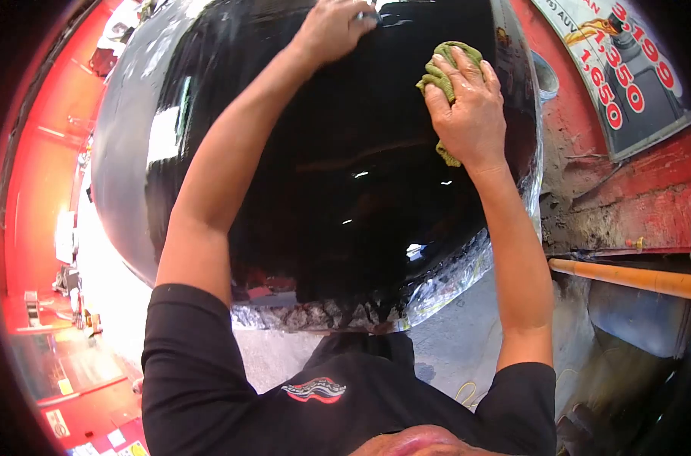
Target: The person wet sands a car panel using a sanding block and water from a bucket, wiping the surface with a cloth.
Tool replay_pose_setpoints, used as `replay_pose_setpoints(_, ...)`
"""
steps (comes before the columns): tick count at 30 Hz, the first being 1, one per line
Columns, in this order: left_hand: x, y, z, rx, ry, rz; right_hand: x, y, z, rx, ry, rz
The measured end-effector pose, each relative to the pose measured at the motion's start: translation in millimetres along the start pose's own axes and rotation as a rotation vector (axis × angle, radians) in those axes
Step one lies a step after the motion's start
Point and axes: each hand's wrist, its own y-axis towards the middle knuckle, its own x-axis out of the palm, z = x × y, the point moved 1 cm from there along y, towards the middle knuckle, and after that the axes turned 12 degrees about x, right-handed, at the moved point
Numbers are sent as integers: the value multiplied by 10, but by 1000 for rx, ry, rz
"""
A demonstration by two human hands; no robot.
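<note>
A large, glossy black curved panel (345,190), which looks like vehicle bodywork, fills the middle of the head view. My right hand (467,114) presses a crumpled olive-green cloth (446,64) against its right side, fingers spread over the fabric. Part of the cloth hangs out below my palm. At the top edge of the view, my left hand (332,30) is over the far part of the panel with its fingers curled. A small dark item shows at those fingertips, too little of it to name. Crinkled clear plastic film (452,281) lines the panel's near edge.
To the right, a price sign (626,68) leans by a red wall, with a bucket (544,76) near the panel. An orange pole (626,277) juts in below. Red cabinets (41,228) with small items line the left. Grey floor (467,334) shows near my body.
</note>
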Motion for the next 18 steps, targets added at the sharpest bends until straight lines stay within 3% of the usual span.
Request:
replay_pose_setpoints(5, 199, 496, -96, -11, -43, 218, 24, -9, 38, -12, 12, 10)
replay_pose_setpoints(8, -34, 187, 317, -85, -107, 115, 44, -22, 48, -3, 5, 23)
replay_pose_setpoints(12, -752, -770, 1310, 35, -73, 44, 41, -18, 28, 7, -2, 10)
replay_pose_setpoints(14, -987, -1060, 1604, -115, -210, -57, 52, -24, 17, 7, -11, 14)
replay_pose_setpoints(18, -819, -828, 1201, 15, -182, -22, 31, -3, 10, 0, -7, 14)
